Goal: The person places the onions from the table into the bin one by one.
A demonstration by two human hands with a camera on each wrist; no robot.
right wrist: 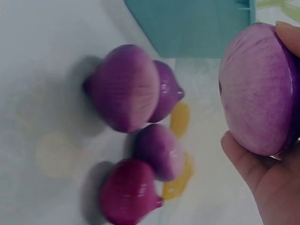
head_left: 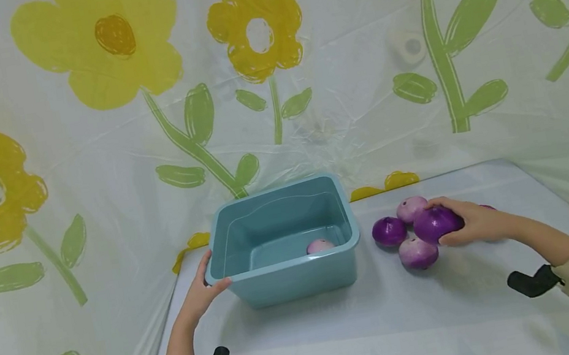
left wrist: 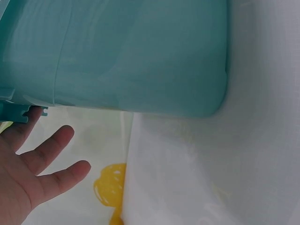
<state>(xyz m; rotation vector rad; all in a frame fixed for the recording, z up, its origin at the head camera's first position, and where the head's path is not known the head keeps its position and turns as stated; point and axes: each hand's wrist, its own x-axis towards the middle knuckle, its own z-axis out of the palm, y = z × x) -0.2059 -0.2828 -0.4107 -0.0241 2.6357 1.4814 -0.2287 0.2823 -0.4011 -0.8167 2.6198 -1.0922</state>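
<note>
A teal plastic bin (head_left: 301,280) stands on the table with one pale onion (head_left: 320,245) inside. My left hand (head_left: 202,290) is at the bin's left end, its thumb on the front rim. In the left wrist view its fingers (left wrist: 56,145) are straight and spread, one touching under the rim. To the bin's right, my right hand (head_left: 473,221) grips a purple onion (head_left: 434,225) between thumb and fingers, above other onions. Around it lie a dark purple onion (head_left: 389,231) and two paler ones, one behind (head_left: 411,209) and one in front (head_left: 419,253).
A magenta onion (right wrist: 129,192) shows in the right wrist view; in the head view my right hand mostly hides it. A pale cloth covers the table (head_left: 396,321). Behind hangs a white sheet (head_left: 334,70) printed with yellow flowers.
</note>
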